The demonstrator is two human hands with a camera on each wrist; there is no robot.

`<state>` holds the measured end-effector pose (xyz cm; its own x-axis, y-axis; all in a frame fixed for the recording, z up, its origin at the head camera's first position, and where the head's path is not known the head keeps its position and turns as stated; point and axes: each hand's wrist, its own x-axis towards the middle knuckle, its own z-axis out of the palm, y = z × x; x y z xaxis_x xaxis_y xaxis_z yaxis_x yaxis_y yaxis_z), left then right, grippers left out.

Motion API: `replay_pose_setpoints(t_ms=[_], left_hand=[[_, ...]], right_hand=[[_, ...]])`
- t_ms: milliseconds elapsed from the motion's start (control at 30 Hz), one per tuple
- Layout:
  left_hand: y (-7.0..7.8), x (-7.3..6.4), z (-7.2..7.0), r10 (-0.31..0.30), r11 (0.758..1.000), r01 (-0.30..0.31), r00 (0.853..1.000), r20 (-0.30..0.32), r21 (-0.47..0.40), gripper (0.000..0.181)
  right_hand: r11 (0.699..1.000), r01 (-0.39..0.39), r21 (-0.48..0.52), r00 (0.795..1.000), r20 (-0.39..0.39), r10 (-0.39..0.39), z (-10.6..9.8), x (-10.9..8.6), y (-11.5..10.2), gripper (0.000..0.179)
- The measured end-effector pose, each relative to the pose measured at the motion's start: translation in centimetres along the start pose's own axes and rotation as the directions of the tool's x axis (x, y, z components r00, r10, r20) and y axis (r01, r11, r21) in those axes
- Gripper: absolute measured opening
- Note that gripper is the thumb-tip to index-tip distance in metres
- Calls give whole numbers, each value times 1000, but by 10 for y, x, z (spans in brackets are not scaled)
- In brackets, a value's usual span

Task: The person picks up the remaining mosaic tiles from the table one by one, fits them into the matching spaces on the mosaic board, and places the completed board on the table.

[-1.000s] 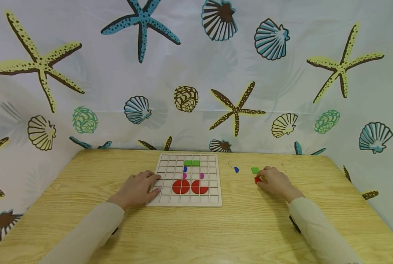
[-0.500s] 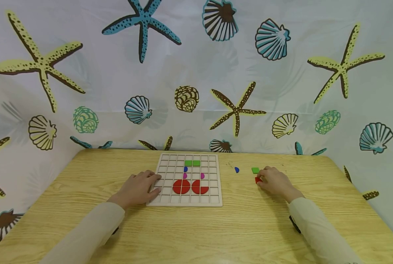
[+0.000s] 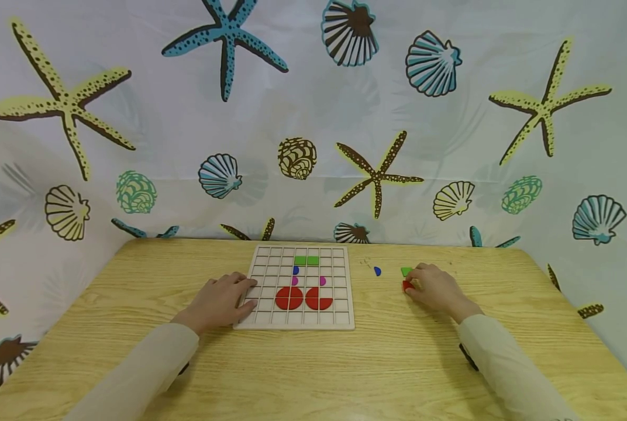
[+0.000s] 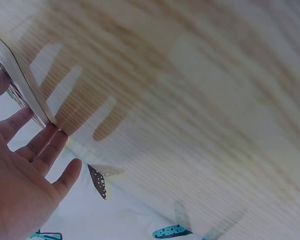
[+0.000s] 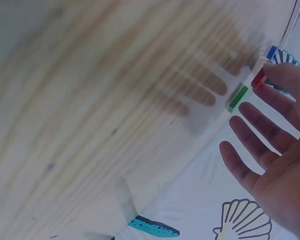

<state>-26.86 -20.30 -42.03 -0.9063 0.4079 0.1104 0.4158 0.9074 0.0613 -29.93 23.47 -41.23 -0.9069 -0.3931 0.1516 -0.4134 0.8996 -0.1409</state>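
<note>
My right hand pinches a small red piece between thumb and index finger, low over the table. In the right wrist view the red piece shows edge-on, the other fingers spread apart. A green square lies just beyond the fingertips. To the left, my left hand rests at the left edge of a pale gridded board. Its fingertips touch the board's side, seen in the left wrist view. The board carries a red disc, a red three-quarter disc, green squares and small blue and magenta half-discs.
A blue half-disc lies on the wooden table between the board and the right hand. Behind the table hangs a white cloth printed with starfish and shells.
My right hand has shifted slightly left with the red piece, and now covers part of the green square. The left hand and the board have stayed in place.
</note>
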Motion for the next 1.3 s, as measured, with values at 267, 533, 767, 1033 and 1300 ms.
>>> replay_pose_setpoints(t_ms=[267,533,767,1033,1300], left_hand=[[-3,0,4,11,1000,-11,1000,-11,10,46],[-4,1,6,13,1000,-13,1000,-16,10,48],[-3,0,5,9,1000,-9,1000,-13,1,48],[-2,0,2,4,1000,-4,1000,0,5,47],[-2,-1,3,10,1000,-10,1000,-6,12,47]], right_hand=[[998,60,-28,998,-17,-61,2,6,-16,16],[995,97,-33,995,-19,-97,5,12,-32,16],[993,115,-14,993,-10,-115,4,17,-48,16],[986,167,-25,986,-5,-167,4,24,-66,17],[987,160,-11,986,39,-159,5,34,-86,19]])
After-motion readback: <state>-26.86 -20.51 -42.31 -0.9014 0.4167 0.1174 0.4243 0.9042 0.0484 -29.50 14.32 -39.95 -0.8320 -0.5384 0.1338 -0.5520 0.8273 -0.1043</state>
